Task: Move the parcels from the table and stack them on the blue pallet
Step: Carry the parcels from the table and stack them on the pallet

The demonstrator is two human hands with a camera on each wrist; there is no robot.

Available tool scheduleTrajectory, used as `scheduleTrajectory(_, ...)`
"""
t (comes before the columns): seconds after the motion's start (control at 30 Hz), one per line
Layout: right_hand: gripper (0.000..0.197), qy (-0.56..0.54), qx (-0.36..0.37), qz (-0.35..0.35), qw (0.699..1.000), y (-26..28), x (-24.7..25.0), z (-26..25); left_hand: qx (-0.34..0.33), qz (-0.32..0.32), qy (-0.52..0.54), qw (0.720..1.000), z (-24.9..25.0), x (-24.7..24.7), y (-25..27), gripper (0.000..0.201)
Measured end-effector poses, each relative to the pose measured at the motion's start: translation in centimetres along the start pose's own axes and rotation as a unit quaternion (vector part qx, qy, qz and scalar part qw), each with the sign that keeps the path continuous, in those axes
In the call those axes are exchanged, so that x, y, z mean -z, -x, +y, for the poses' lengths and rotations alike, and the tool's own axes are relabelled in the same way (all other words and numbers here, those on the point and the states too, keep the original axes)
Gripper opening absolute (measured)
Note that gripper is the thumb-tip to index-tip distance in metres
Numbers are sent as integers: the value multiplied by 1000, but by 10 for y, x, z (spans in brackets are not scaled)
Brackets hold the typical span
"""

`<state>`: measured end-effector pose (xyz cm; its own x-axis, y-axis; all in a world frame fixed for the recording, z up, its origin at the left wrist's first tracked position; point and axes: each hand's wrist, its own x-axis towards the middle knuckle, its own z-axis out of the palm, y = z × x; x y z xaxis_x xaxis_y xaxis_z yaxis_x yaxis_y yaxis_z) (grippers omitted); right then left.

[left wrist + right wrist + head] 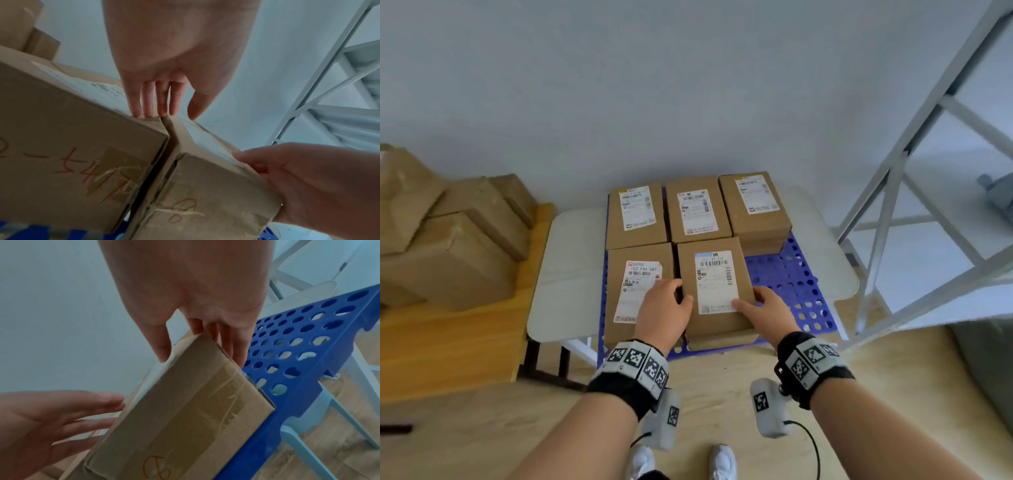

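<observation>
White sneakers (681, 462) and a pale wood floor (722, 383) are seen nearest the head camera, below two forearms strapped with marker-tagged wrist bands (637, 363).

Just beyond, a labelled cardboard parcel (714, 291) is held between both hands at the front of the blue pallet (791, 274), apparently on top of another box whose edge shows beneath it. The left hand (666, 308) is set against the parcel's left side, its fingers (148, 100) straight and together, tips reaching into the seam with the neighbouring parcel (637, 284). The right hand (763, 308) is placed on the right edge, thumb on the top face, fingers (236, 345) extended down the side wall; the grip is loose, not curled.

Three more parcels (697, 209) are ranged along the pallet's far edge, against the wall. Unmoved cartons (455, 240) are piled on the wooden table (448, 342) at left; a grey metal rack (914, 171) stands at right.

A crooked stack is judged the main risk: were the parcel released slightly skewed, it could overhang the box below and slide toward the bare pallet holes. Fingertips could also be pinched in the narrow seam.
</observation>
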<state>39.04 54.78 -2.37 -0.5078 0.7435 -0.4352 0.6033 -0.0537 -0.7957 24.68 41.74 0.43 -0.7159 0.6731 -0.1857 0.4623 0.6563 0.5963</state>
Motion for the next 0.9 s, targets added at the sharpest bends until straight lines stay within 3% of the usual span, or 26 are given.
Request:
scheduleTrajectory(0.07,58,4,7,-11,1000,-4,0,1,11,-1,-12,1000,-4,-3,1,54)
scheduleTrajectory(0.2,63,19,11,-14,1000,-11,-2,1,23,-70,-66,995,-15,-9,3,65)
scheduleTrajectory(0.4,62,-19,24,-2,1000,-15,-2,9,16,-57,-67,996,-17,-5,0,64)
scheduleTrajectory(0.7,64,30,26,-51,998,-27,-7,6,-18,-80,-143,986,-19,-6,1,63)
scheduleTrajectory(0.9,64,22,15,-36,999,-26,-9,4,-10,-72,-127,989,-17,-9,2,63)
